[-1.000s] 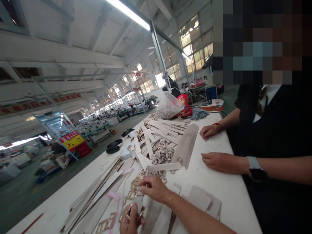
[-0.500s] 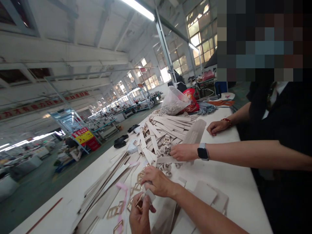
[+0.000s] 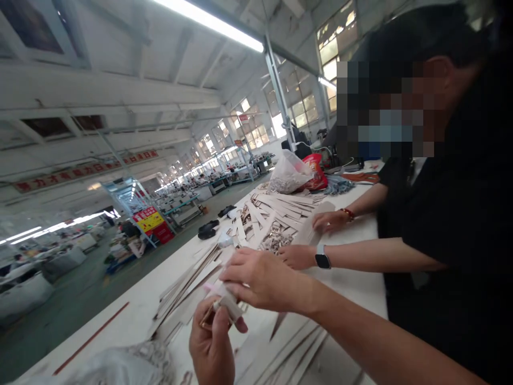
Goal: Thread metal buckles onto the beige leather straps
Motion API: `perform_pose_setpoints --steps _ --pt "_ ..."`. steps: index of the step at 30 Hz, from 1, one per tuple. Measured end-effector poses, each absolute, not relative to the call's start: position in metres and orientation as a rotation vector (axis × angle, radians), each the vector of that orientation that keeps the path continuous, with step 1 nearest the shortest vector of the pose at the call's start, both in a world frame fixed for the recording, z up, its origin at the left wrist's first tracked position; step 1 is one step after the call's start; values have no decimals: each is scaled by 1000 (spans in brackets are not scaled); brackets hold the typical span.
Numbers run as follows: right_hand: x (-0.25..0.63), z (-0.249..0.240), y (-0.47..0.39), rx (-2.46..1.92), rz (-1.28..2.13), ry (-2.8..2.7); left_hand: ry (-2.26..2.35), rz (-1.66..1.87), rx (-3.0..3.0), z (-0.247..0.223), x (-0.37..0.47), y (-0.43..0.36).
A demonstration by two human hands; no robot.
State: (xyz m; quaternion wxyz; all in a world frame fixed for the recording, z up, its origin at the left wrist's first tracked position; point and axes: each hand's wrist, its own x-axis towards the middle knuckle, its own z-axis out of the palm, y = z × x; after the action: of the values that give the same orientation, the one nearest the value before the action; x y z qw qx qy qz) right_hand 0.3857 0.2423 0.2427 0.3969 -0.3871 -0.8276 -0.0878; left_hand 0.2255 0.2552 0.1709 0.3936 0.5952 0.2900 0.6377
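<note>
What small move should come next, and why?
Probably pinch the pale beige flat strip with the right hand: the left hand already holds it together with a gold metal buckle, and the right hand is right beside it, contact unclear.

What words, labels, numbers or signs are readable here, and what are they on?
"力才有" on the long red banner; its other characters are too blurred.
Red-and-yellow board: lettering too small to read.
Small hanging red sign: too small to read.
Red bag: any print too blurred.
Watch: dark screen, no digits readable.
</note>
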Motion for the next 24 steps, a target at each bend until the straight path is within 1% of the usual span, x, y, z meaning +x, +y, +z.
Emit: perform_pose_setpoints --steps 3,5,7,10,11,12,14,16,22,24 --pt "381 254 158 -1119 -110 -2342 714 1233 1344 168 190 177" --pt "376 244 118 -1136 158 -2452 752 976 1253 160 168 127" --pt "368 214 94 -1121 669 -2373 800 819 1232 148 150 89" --pt "346 145 71 -969 1665 -1811 902 770 1277 123 130 59" --pt "337 122 63 -900 1897 -1587 929 770 1291 115 124 53" --pt "328 101 55 -858 2021 -1401 953 772 1304 108 120 48" --pt "311 71 37 -845 2056 -1181 991 774 1335 96 111 39" --pt "297 55 19 -888 1942 -1143 1036 778 1378 87 103 29" --pt "267 30 -24 -1143 1429 -1432 1196 762 1616 63 87 -13" --pt "260 24 -32 -1164 1367 -1449 1187 739 1638 57 86 -25"
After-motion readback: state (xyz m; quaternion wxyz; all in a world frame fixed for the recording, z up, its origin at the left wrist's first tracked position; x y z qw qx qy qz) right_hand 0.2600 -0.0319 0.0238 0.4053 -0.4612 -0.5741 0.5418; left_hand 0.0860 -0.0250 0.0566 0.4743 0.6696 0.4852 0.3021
